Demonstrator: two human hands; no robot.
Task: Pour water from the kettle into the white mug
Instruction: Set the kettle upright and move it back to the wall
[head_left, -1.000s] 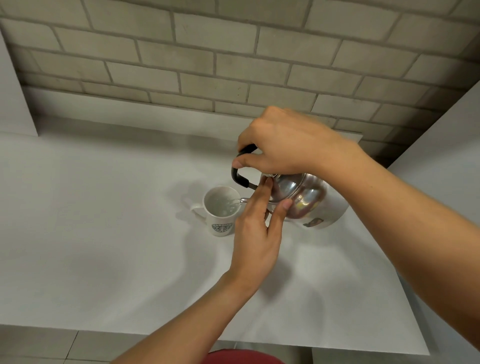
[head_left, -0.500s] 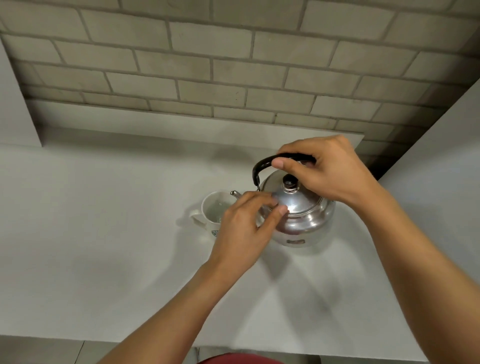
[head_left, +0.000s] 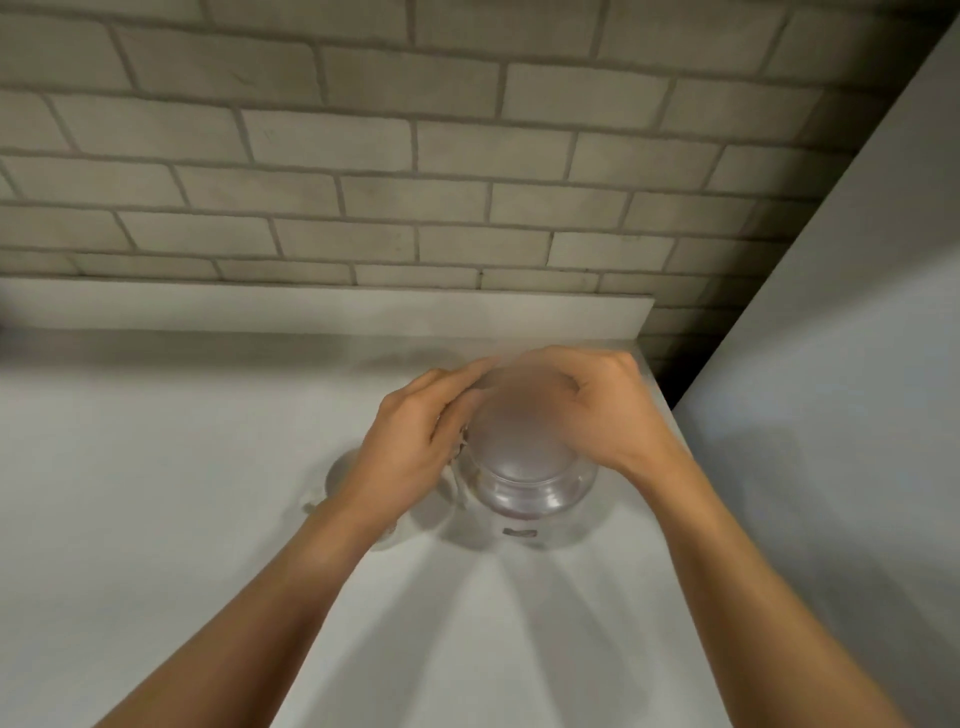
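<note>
Over the kettle (head_left: 524, 467) your left hand (head_left: 410, 447) and right hand (head_left: 608, 410) curl; each grip's hold is unclear, the kettle blurred and upright.

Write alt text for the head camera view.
Two bare hands, left hand and right hand, rest on a blurred round steel kettle standing on a white counter; a white mug sits mostly hidden behind the left hand.

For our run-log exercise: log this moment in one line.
kettle: upright on counter | left hand, right hand: on it | mug: mostly hidden
</note>
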